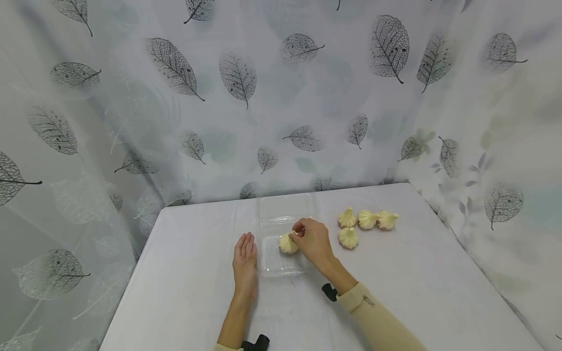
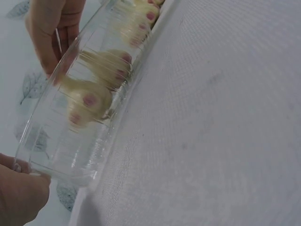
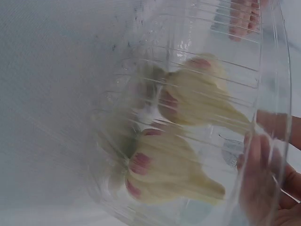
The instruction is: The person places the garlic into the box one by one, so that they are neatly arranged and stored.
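Observation:
A clear plastic clamshell container (image 1: 282,271) lies with its lid (image 1: 287,205) folded back. Two pale garlic bulbs with pinkish patches sit inside it, as both wrist views show through the wall. My right hand (image 1: 313,241) reaches over the container and pinches the stem of the left garlic bulb (image 1: 287,243); the other garlic bulb (image 3: 164,167) is hidden under that hand in the head view. My left hand (image 1: 245,263) has its fingers straight along the container's left side. In the left wrist view, part of the left hand (image 2: 21,195) is at the container's near edge.
Several more garlic bulbs (image 1: 348,237) lie grouped on the white-covered table (image 1: 189,273), to the right of the container. Leaf-print curtains (image 1: 281,97) hang behind and at both sides of the table. Dark wrist cameras (image 1: 329,292) sit on both wrists.

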Tool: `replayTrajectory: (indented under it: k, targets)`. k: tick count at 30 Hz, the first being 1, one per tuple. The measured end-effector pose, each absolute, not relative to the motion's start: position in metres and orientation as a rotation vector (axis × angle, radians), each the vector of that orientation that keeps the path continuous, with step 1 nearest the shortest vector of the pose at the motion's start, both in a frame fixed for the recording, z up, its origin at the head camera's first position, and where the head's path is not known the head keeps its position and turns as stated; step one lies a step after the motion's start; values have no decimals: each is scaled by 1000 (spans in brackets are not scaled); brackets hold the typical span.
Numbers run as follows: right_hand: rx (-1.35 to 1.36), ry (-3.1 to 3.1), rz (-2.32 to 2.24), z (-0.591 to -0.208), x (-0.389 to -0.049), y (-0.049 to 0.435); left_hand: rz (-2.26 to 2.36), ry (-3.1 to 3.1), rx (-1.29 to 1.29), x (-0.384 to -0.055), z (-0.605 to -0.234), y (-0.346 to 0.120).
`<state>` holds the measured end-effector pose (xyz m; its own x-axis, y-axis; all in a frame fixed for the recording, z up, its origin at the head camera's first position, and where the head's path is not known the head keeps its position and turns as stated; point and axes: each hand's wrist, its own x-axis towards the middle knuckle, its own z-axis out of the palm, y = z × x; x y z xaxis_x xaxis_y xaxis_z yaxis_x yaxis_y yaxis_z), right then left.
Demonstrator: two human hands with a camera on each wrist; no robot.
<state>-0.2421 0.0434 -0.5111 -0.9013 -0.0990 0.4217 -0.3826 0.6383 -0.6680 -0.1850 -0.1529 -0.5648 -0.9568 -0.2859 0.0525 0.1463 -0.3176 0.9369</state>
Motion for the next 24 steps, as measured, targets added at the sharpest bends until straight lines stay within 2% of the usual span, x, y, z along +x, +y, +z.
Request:
replayTrajectory:
  k: [24]
  targets:
    - [364,-2489,1163,-507,-241,46,-2328,-1658,149,-185,-567,-154]
